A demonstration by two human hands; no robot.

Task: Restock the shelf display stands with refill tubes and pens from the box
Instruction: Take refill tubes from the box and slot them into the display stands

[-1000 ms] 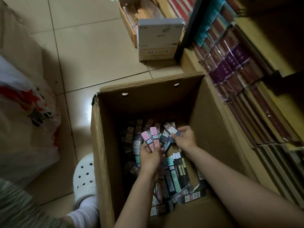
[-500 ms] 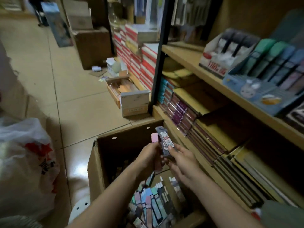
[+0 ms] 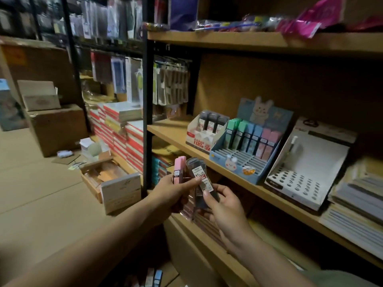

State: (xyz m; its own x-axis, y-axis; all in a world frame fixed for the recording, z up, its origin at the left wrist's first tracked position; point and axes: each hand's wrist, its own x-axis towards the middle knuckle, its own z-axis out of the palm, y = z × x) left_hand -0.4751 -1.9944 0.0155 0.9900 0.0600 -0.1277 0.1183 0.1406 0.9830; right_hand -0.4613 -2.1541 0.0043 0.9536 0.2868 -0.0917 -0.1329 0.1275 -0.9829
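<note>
Wooden shelf [image 3: 238,184]: carries three display stands side by side. The white stand [image 3: 204,135] on the left holds three dark refill tubes upright at its back. The blue stand [image 3: 241,162] with a rabbit card holds green, blue and pink tubes in its rear row; its front slots are bare. The white perforated stand [image 3: 302,172] to the right holds one pen upright. Stacked notebooks [image 3: 356,204] lie at the far right of the shelf, just beside that stand. A black upright post [image 3: 147,112] stands left of the shelf, with red-and-white stacks [image 3: 122,131] behind it on the floor.

Left hand [image 3: 170,195]: grip closed around pink tubes [image 3: 179,169], thumb laid across a dark refill tube [image 3: 200,179]. Right hand [image 3: 226,212]: fingers curled around the lower part of the same dark tube. Both hands are below and left of the blue stand, in front of the shelf edge, apart from it. The box [image 3: 186,255] sits below the arms; a few tubes show inside
</note>
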